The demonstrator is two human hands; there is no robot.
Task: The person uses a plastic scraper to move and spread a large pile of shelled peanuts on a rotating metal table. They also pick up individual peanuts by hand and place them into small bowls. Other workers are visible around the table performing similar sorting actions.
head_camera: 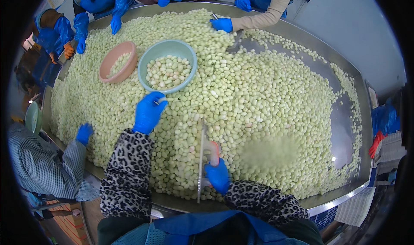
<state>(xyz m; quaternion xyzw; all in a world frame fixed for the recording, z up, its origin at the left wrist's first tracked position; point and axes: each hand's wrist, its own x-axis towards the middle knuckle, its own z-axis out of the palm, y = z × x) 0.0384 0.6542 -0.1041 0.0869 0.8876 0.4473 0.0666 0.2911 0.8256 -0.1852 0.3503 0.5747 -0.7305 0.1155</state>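
Observation:
My left hand (147,114), in a blue glove, is over the heap near the green basin. A small pale fruit (162,100) shows between its thumb and fingertips. My gloved right hand (219,177) grips the handle (214,152) of a flat, float-like tool (201,162), seen edge-on with its blade upright among the fruits. Part of the handle is hidden by my fingers. Pale green oval fruits (258,99) spread thickly beneath both hands. Just beyond my left hand, a green plastic basin (141,78) resting on the heap holds larger, whitish fruits.
Left of the green basin sits a pink basin (128,71) with some fruits. A raised metal rim (336,203) surrounds the table. Co-workers' gloved hands reach in at left (84,134), upper left (115,24) and top (222,24). A blurred patch covers fruits right of the tool.

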